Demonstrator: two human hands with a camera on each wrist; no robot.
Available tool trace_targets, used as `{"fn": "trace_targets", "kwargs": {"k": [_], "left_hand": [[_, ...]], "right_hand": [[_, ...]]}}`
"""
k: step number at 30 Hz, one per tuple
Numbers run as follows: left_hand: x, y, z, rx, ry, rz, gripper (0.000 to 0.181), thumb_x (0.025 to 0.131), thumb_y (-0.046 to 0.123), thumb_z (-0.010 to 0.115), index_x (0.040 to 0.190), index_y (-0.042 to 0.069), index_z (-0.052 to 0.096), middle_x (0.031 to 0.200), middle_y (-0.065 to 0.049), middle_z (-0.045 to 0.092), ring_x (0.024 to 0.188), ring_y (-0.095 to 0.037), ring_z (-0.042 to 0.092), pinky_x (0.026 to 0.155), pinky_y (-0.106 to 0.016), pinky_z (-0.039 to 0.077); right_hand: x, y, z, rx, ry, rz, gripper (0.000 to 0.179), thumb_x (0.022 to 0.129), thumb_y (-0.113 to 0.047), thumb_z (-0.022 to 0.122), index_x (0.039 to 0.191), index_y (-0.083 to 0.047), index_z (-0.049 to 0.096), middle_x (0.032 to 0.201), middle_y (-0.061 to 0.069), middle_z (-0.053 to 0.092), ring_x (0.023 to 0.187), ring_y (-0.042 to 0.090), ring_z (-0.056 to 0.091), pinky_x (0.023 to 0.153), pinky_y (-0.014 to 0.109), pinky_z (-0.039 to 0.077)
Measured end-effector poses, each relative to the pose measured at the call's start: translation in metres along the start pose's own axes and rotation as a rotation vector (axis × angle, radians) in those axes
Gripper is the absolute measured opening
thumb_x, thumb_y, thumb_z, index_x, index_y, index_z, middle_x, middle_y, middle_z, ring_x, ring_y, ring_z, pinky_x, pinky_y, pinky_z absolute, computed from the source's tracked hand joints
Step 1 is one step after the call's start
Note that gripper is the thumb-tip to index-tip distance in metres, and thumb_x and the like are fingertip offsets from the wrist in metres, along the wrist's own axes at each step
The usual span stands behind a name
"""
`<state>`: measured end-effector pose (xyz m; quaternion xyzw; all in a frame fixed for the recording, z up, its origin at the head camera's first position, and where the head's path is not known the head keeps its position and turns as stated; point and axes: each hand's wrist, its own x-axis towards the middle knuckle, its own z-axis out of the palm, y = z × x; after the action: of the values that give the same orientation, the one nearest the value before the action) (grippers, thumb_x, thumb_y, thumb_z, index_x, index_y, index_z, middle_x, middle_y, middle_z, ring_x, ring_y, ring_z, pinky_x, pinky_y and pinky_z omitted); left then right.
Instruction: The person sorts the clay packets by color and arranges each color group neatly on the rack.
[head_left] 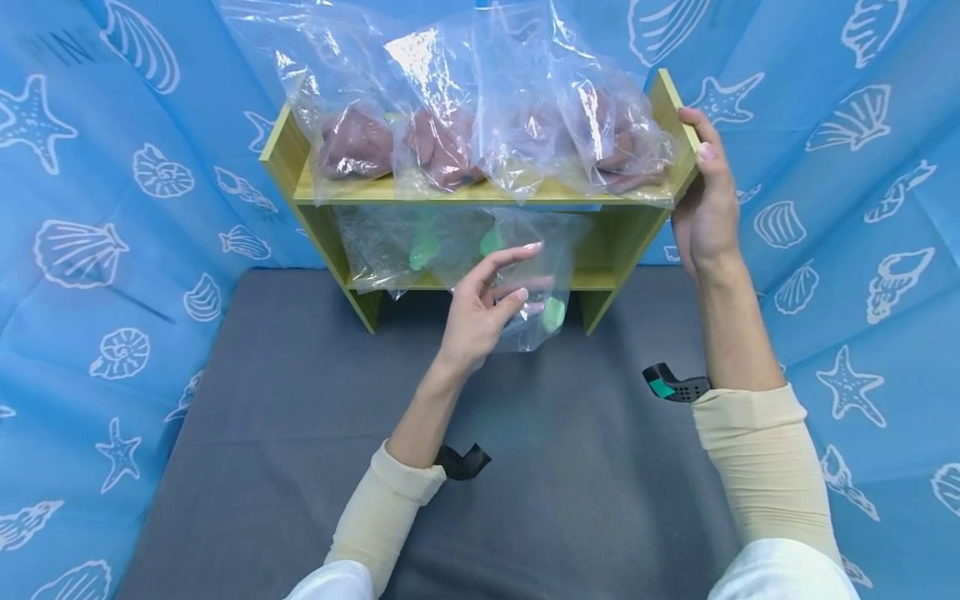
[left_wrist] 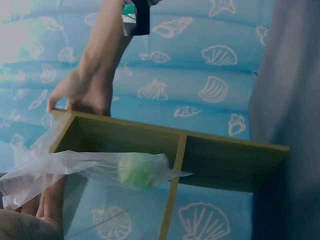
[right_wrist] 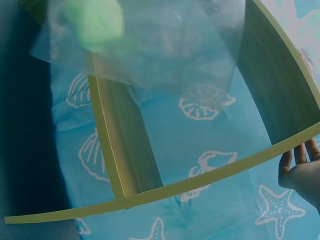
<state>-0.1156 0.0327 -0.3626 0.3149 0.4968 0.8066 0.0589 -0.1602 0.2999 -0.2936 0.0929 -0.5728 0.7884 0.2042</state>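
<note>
A small light-wood two-tier shelf [head_left: 282, 155] stands at the back of the table. My left hand [head_left: 476, 312] is in front of its lower tier and holds a clear plastic bag [head_left: 517, 340] between thumb and fingers, some fingers showing through the film. At the bag's lower end hangs a light-green lump [left_wrist: 137, 171], its kind unclear. My right hand [head_left: 708, 208] grips the upper edge of the shelf's right side panel, thumb in front. More clear bags [head_left: 375, 246] with green pieces [head_left: 424, 246] lie on the lower tier.
Along the upper tier sit several clear bags [head_left: 438, 71] with reddish-brown lumps [head_left: 356, 143], their tops standing up above the shelf. A dark grey cloth [head_left: 300, 433] covers the table. Blue curtains [head_left: 187, 208] with white shell prints enclose the back and sides.
</note>
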Motion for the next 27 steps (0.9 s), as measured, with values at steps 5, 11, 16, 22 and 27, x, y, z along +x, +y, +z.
{"fn": "trace_targets", "kwargs": {"k": [5, 11, 16, 22, 27], "left_hand": [[0.015, -0.014, 0.000, -0.063, 0.074, 0.043, 0.042, 0.092, -0.022, 0.048, 0.133, -0.012, 0.048, 0.140, -0.015, 0.054, 0.110, -0.034, 0.066, 0.064, -0.022, 0.052], [0.030, -0.025, -0.004, -0.135, 0.160, 0.072, 0.043, 0.089, -0.023, 0.046, 0.130, -0.010, 0.051, 0.136, -0.016, 0.055, 0.109, -0.033, 0.066, 0.068, -0.021, 0.054], [0.040, -0.032, -0.005, -0.214, 0.195, 0.076, 0.044, 0.089, -0.023, 0.046, 0.127, -0.003, 0.057, 0.132, -0.012, 0.057, 0.107, -0.029, 0.067, 0.073, -0.024, 0.056], [0.042, -0.052, -0.009, -0.312, 0.299, 0.062, 0.049, 0.087, -0.025, 0.048, 0.124, 0.005, 0.061, 0.133, -0.010, 0.057, 0.108, -0.028, 0.066, 0.082, -0.035, 0.058], [0.037, -0.065, -0.013, -0.269, 0.376, 0.030, 0.051, 0.086, -0.025, 0.049, 0.127, 0.004, 0.060, 0.134, -0.011, 0.056, 0.110, -0.026, 0.064, 0.069, -0.021, 0.053]], "right_hand": [[0.000, 0.000, 0.000, 0.008, 0.000, -0.003, 0.045, 0.094, -0.031, 0.046, 0.135, -0.016, 0.056, 0.140, 0.013, 0.043, 0.119, 0.027, 0.046, 0.090, 0.036, 0.041], [0.000, 0.001, 0.001, 0.008, -0.004, -0.003, 0.045, 0.095, -0.032, 0.045, 0.135, -0.016, 0.056, 0.138, 0.013, 0.043, 0.118, 0.026, 0.046, 0.090, 0.036, 0.041], [0.000, 0.002, 0.001, 0.006, -0.005, -0.007, 0.045, 0.095, -0.033, 0.047, 0.136, -0.016, 0.056, 0.138, 0.013, 0.043, 0.118, 0.027, 0.046, 0.090, 0.036, 0.041], [0.001, 0.002, 0.000, 0.005, -0.003, -0.004, 0.045, 0.095, -0.032, 0.046, 0.136, -0.016, 0.055, 0.139, 0.013, 0.043, 0.119, 0.027, 0.045, 0.090, 0.036, 0.041], [0.001, 0.001, 0.000, 0.003, 0.004, -0.009, 0.045, 0.095, -0.033, 0.047, 0.136, -0.016, 0.056, 0.140, 0.013, 0.043, 0.120, 0.027, 0.045, 0.090, 0.037, 0.041]]}}
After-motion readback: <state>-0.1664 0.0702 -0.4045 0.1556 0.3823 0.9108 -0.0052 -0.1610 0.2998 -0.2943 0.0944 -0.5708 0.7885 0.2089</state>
